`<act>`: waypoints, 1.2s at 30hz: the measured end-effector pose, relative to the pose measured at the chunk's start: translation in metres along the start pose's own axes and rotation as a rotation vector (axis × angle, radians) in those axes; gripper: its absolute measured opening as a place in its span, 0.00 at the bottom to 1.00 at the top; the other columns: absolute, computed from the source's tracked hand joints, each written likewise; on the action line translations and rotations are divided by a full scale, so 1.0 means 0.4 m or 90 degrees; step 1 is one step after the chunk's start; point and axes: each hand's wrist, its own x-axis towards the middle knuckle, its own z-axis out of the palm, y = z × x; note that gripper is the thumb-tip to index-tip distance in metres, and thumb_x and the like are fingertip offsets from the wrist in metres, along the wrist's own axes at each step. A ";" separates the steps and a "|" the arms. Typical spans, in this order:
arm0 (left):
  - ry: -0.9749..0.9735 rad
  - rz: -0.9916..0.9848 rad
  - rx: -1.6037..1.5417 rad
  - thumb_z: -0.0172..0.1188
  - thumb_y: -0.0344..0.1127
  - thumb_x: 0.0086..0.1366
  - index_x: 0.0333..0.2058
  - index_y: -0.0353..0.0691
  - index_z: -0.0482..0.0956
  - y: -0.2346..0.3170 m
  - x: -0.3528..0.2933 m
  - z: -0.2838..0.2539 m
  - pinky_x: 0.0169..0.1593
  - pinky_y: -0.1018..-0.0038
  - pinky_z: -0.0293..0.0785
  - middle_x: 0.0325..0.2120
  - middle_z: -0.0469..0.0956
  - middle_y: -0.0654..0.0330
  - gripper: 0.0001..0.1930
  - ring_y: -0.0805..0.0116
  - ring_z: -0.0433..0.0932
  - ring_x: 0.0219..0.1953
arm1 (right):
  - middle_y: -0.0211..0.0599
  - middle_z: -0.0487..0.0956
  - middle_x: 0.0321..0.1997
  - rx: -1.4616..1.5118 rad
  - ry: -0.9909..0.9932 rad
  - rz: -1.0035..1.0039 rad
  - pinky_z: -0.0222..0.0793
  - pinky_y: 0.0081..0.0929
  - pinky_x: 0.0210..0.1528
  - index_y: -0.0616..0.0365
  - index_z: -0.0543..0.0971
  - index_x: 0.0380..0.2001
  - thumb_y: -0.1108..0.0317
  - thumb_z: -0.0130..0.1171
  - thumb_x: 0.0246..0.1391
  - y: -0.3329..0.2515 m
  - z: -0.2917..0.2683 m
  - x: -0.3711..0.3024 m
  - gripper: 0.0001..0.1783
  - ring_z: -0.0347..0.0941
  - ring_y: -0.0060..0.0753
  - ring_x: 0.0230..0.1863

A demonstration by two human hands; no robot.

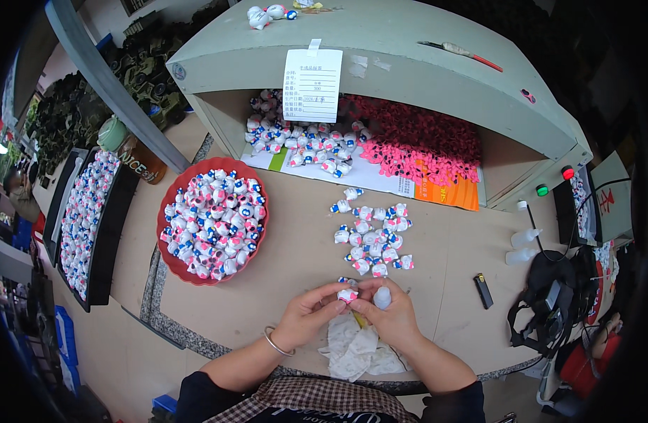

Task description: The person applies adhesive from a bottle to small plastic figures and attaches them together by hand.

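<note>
Between my two hands, near the table's front edge, is a small white figurine (348,296) with a pink part. My left hand (311,309) pinches it with thumb and fingers. My right hand (396,319) is closed around a small white plastic bottle (382,297), and its thumb and fingertips also reach the figurine. A crumpled whitish cloth (355,347) lies under my wrists. Just beyond my fingertips, a loose group of similar white, pink and blue figurines (372,238) lies on the table (295,233).
Left, a red scalloped bowl (164,247) is heaped with figurines, beside a black tray (98,285) of more. A grey-green shelf box (408,60) at the back holds figurines and pink pieces (422,158). Right are two small bottles (523,247), a black lighter (483,290) and black straps (549,282).
</note>
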 end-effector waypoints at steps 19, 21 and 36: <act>-0.043 -0.076 -0.006 0.48 0.28 0.60 0.50 0.35 0.64 0.006 -0.001 -0.019 0.46 0.78 0.69 0.43 0.70 0.59 0.18 0.74 0.70 0.43 | 0.35 0.72 0.27 -0.177 -0.047 -0.164 0.65 0.20 0.29 0.64 0.73 0.25 0.74 0.60 0.39 0.021 -0.011 0.011 0.08 0.70 0.26 0.28; -0.036 -0.077 -0.004 0.48 0.28 0.60 0.50 0.35 0.64 0.001 -0.002 -0.022 0.46 0.78 0.69 0.42 0.70 0.59 0.18 0.74 0.70 0.43 | 0.35 0.72 0.26 -0.139 -0.052 -0.134 0.64 0.20 0.30 0.64 0.73 0.25 0.74 0.60 0.39 0.032 -0.013 0.011 0.08 0.70 0.26 0.28; 0.172 0.214 -0.523 0.48 0.30 0.60 0.48 0.38 0.64 0.092 0.027 -0.084 0.46 0.74 0.69 0.44 0.69 0.58 0.16 0.70 0.70 0.42 | 0.34 0.70 0.34 -0.076 0.062 -0.164 0.66 0.20 0.36 0.61 0.62 0.42 0.79 0.52 0.45 0.011 -0.054 -0.011 0.19 0.68 0.23 0.37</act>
